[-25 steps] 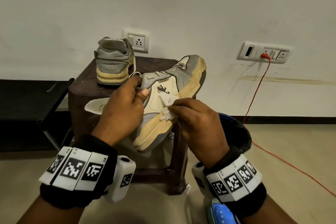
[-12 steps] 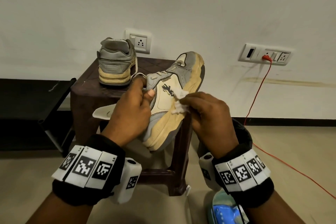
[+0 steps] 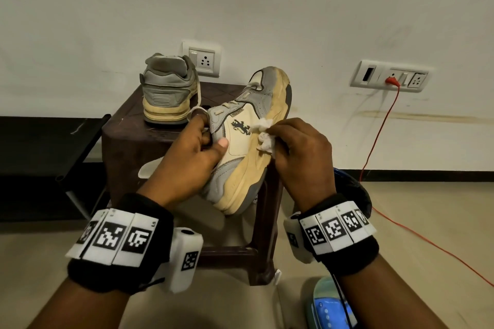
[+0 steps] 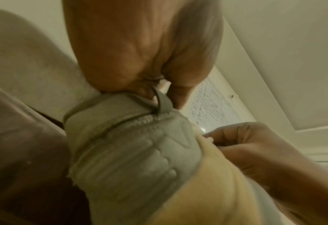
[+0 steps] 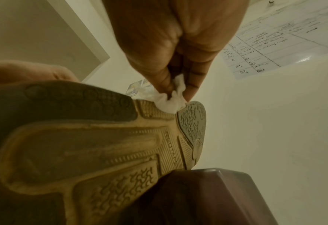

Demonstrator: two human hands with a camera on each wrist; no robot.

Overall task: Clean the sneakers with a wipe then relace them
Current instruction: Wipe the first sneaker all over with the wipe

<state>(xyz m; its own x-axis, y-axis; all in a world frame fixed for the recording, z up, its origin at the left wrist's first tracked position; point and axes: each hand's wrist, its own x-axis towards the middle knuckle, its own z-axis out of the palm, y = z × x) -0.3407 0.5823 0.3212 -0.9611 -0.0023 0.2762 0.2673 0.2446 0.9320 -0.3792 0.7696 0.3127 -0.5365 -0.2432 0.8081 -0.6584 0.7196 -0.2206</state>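
A cream and grey sneaker [image 3: 248,147] is held tilted, heel up, in front of a brown stool [image 3: 125,139]. My left hand [image 3: 197,152] grips it at the tongue, thumb on its side panel. My right hand [image 3: 294,147] pinches a crumpled white wipe [image 3: 263,133] against the sneaker's side near the yellowed midsole. The right wrist view looks up at the sole [image 5: 93,146], with the wipe [image 5: 169,100] between my fingertips at its edge. In the left wrist view my left hand [image 4: 151,85] holds the grey upper [image 4: 132,149]. A second grey sneaker [image 3: 168,91] stands on the stool, heel toward me.
A white insole [image 3: 149,169] juts from the stool's front left. Wall sockets [image 3: 390,77] with a red cable [image 3: 374,141] are at the right. A dark bin [image 3: 355,189] sits behind my right wrist; a blue object [image 3: 326,304] lies on the floor below. A black rack [image 3: 53,157] stands at the left.
My right hand has slid the wipe up the sneaker's side toward the heel. The left hand keeps its grip, and the sneaker has tipped more upright.
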